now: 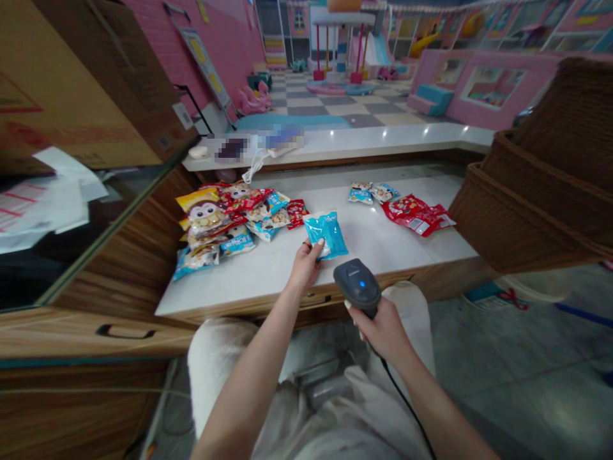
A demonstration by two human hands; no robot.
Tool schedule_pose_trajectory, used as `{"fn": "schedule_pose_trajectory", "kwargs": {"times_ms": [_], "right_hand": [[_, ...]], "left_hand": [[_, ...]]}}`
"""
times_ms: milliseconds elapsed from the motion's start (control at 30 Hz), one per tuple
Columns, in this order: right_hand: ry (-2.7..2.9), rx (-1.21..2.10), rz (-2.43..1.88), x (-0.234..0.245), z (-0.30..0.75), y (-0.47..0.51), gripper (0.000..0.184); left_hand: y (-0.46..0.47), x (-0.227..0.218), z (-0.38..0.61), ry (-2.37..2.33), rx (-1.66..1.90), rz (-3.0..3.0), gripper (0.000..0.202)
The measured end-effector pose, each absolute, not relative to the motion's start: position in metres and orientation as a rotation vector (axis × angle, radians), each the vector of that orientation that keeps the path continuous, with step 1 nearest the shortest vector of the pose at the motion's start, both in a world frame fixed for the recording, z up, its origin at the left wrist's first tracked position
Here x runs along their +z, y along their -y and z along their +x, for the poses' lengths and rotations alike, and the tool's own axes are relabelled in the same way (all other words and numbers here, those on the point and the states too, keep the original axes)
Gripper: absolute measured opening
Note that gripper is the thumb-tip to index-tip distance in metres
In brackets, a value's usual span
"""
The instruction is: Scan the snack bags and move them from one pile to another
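Note:
My left hand [309, 260] grips the lower edge of a blue snack bag [329, 231] just over the white desk [268, 271], thumb on top. In my right hand [383, 326] is a dark barcode scanner [357, 281] with a blue light lit on its head, pointed toward the bag; its black cable runs down past my forearm. To the left lies a heap of snack bags [234, 220] in yellow, red and blue, some with a monkey face. Two small blue-and-white bags [361, 193] and some red bags [416, 214] lie to the right.
A large cardboard box [96, 83] and loose papers [52, 198] stand at the left. Stacked wicker baskets [541, 179] lean over the desk's right end. Along the back runs a raised white ledge [364, 139] with a white cable [256, 165]. Behind is a play area.

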State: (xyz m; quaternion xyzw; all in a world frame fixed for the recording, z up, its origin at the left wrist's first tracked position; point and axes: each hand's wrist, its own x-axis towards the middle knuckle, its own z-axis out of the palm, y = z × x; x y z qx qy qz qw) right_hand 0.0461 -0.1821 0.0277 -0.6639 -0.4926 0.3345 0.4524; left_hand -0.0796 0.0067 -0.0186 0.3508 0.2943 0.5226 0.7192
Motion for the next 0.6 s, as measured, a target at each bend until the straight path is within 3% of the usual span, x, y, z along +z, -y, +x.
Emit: {"fn": "schedule_pose_trajectory", "kwargs": {"times_ms": [600], "right_hand": [[1.262,0.832,-1.661,0.036,0.037,0.174,0.024]], "left_hand": [[-0.017,-0.018,-0.072,-0.710,1.083,0.510,0.030]]}}
